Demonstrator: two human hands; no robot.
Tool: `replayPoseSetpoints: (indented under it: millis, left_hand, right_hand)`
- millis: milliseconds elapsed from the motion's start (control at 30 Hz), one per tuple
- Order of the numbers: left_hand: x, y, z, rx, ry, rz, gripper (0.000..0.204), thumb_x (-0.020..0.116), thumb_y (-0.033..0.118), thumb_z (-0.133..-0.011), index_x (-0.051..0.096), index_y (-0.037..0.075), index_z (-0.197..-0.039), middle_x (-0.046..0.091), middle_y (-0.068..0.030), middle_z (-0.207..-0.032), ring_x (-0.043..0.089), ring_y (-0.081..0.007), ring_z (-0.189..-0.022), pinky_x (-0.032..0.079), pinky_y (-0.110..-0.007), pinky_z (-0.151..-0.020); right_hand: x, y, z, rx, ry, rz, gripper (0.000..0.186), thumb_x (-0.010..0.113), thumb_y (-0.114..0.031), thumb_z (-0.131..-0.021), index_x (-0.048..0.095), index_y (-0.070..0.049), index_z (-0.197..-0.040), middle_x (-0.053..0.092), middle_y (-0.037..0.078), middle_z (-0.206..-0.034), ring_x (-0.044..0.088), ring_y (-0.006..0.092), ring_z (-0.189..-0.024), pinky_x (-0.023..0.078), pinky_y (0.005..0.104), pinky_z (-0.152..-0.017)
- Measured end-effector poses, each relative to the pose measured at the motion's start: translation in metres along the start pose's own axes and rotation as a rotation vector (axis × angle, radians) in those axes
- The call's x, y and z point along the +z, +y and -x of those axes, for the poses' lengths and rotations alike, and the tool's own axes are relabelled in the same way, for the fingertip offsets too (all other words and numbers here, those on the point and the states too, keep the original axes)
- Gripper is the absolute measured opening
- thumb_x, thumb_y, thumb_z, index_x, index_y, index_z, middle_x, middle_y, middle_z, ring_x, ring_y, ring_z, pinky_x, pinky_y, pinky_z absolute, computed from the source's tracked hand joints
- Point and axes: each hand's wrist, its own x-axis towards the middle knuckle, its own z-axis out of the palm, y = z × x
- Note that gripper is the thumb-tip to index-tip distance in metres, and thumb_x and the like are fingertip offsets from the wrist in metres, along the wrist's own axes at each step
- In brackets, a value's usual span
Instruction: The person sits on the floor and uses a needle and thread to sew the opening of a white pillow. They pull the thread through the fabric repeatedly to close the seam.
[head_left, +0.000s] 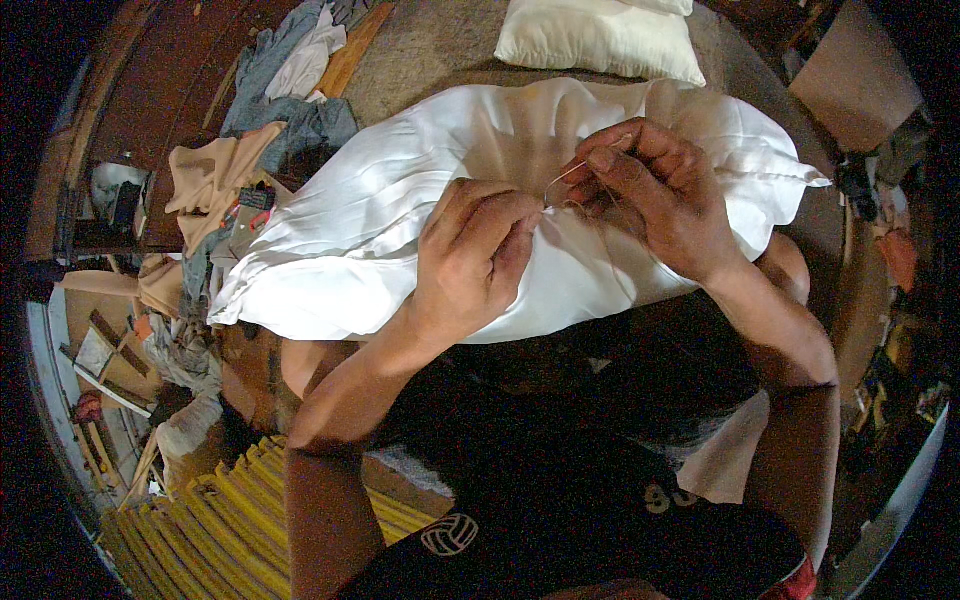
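Observation:
A large white pillow [370, 230] with a satin sheen lies across my lap, its cover wrinkled and gathered at both ends. My left hand [475, 245] is closed in a pinch on the pillow's fabric near its middle. Just right of it, above the fabric, my right hand [655, 190] pinches a thin pale thread [622, 272] between thumb and fingers. Part of the thread runs toward my left fingertips, and a loop hangs below my right hand. I cannot make out whether a needle is also between the right fingers.
Beyond the pillow lie stacked cream cushions [600, 40] on a worn surface. Bluish-grey cloth [270, 95] and tan fabric [215, 185] are heaped at the far left. Yellow ribbed material [220, 530] lies at the lower left, with clutter along both sides.

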Motion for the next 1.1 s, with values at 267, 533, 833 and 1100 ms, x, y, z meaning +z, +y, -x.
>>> replayPoseSetpoints:
  millis: [267,533,833,1100]
  left_hand:
    - [0.002,0.002,0.000,-0.041,-0.004,0.000,0.022,0.070,-0.007,-0.074,0.066,0.002,-0.094,0.066,-0.0124,-0.090,0.063,-0.0312,-0.084,0.051,-0.040,-0.073]
    - [0.003,0.000,0.001,-0.017,0.012,-0.001,0.023,0.070,-0.007,-0.075,0.065,0.001,-0.096,0.066,-0.0133,-0.090,0.063,-0.0326,-0.084,0.051,-0.042,-0.074]
    - [0.005,-0.003,-0.001,-0.004,0.010,-0.017,0.015,0.069,-0.004,-0.083,0.066,0.002,-0.097,0.069,-0.0156,-0.093,0.066,-0.0322,-0.083,0.053,-0.038,-0.073]
    - [0.005,-0.003,-0.005,-0.068,-0.019,0.066,0.019,0.069,-0.006,-0.080,0.065,0.002,-0.096,0.067,-0.0136,-0.091,0.063,-0.0336,-0.085,0.051,-0.042,-0.078]
  right_hand:
    - [0.001,-0.003,0.000,-0.017,0.009,0.101,0.019,0.059,-0.017,-0.102,0.062,0.000,-0.110,0.072,0.009,-0.097,0.069,0.0151,-0.088,0.058,0.0300,-0.079]
    - [0.002,-0.004,-0.002,0.075,0.027,0.056,0.017,0.059,-0.017,-0.102,0.061,-0.001,-0.107,0.071,0.009,-0.095,0.069,0.0143,-0.087,0.058,0.0298,-0.080]
    - [-0.003,0.003,-0.005,0.053,-0.019,0.040,0.016,0.057,-0.018,-0.103,0.060,-0.002,-0.105,0.068,0.007,-0.093,0.067,0.0150,-0.086,0.057,0.0308,-0.080]
    - [-0.007,0.008,-0.009,0.028,-0.089,-0.015,0.018,0.055,-0.022,-0.105,0.059,-0.004,-0.104,0.065,0.006,-0.093,0.065,0.0144,-0.086,0.057,0.0304,-0.080]
